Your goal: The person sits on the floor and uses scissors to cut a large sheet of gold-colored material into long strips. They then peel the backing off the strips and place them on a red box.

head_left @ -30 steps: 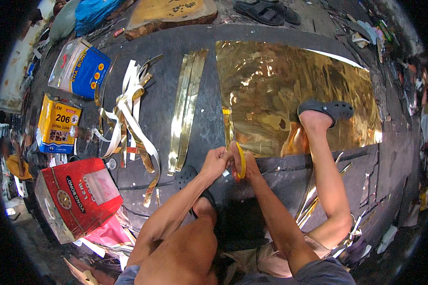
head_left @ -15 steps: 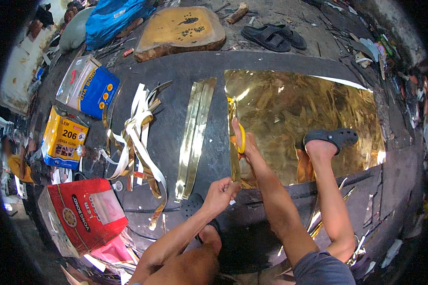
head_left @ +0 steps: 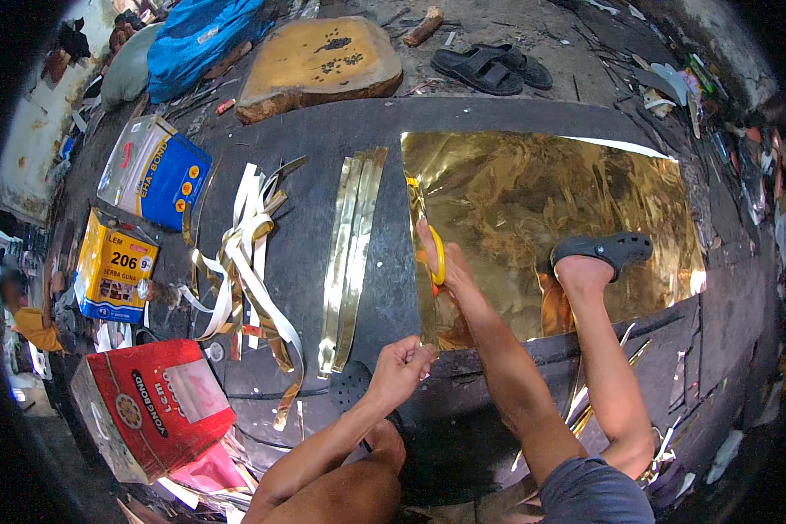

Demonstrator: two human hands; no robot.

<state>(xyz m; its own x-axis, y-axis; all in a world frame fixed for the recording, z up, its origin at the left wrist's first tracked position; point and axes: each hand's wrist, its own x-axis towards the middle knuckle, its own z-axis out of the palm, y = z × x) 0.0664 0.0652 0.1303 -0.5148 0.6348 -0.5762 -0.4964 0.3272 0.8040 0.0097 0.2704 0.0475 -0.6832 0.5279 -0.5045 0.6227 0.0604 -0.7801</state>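
My right hand (head_left: 449,266) is closed round yellow-handled scissors (head_left: 437,256), which lie along the left edge of a shiny gold sheet (head_left: 515,210), blades pointing away from me. By the sheet's near left corner my left hand (head_left: 400,372) is closed in a pinch on the edge of a narrow gold strip (head_left: 426,306); the exact contact is partly hidden by the fingers. My foot in a dark clog (head_left: 616,253) presses on the sheet's right part. To the left, narrow gold strips (head_left: 354,253) lie side by side on the dark mat (head_left: 314,210).
Tangled white and gold offcuts (head_left: 255,253) lie farther left. Beside them stand a blue-and-yellow tin (head_left: 162,170), a yellow tin (head_left: 115,266) and a red box (head_left: 157,406). A wooden block (head_left: 319,65) and black sandals (head_left: 491,68) lie at the back. Another person (head_left: 31,314) is at far left.
The view has shifted slightly. My left hand has drawn a little toward me at the sheet's near corner. The scissors stay at the sheet's left edge in my right hand.
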